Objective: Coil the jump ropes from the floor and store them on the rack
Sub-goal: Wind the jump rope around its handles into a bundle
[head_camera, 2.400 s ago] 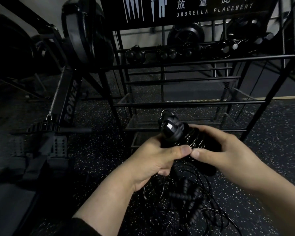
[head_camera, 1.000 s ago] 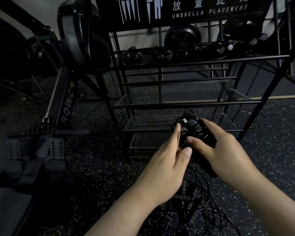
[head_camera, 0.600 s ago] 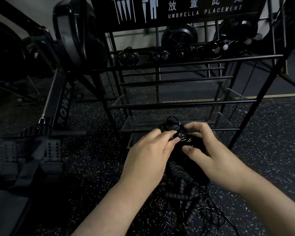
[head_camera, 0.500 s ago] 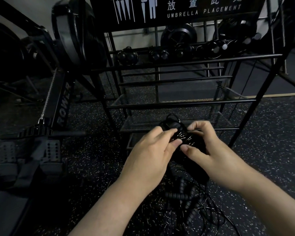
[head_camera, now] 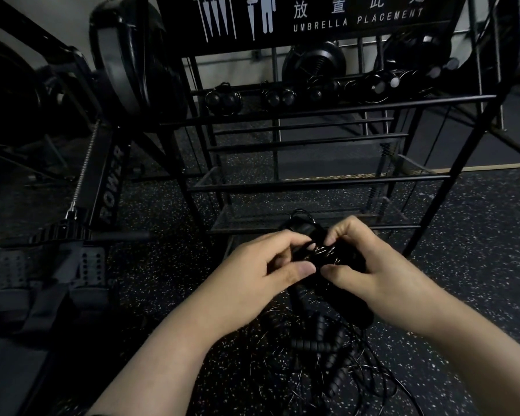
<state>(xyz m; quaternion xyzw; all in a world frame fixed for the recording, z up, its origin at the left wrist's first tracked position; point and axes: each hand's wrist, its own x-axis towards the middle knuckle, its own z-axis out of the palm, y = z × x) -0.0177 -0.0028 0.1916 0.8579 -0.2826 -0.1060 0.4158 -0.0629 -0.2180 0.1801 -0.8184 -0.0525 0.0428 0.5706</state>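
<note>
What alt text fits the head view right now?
Two bare hands, left hand and right hand, grip a coiled black jump rope bundle in front of a black metal rack. More loose black jump ropes with ribbed handles lie tangled on the speckled dark rubber floor below.

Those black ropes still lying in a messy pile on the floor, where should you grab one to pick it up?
Best guess: grab a thick ribbed handle from above, not the thin cord. The handles lie on top of the tangled floor pile, fat enough for fingers to wrap round, while the cords loop across each other and would likely drag the pile along.
</note>
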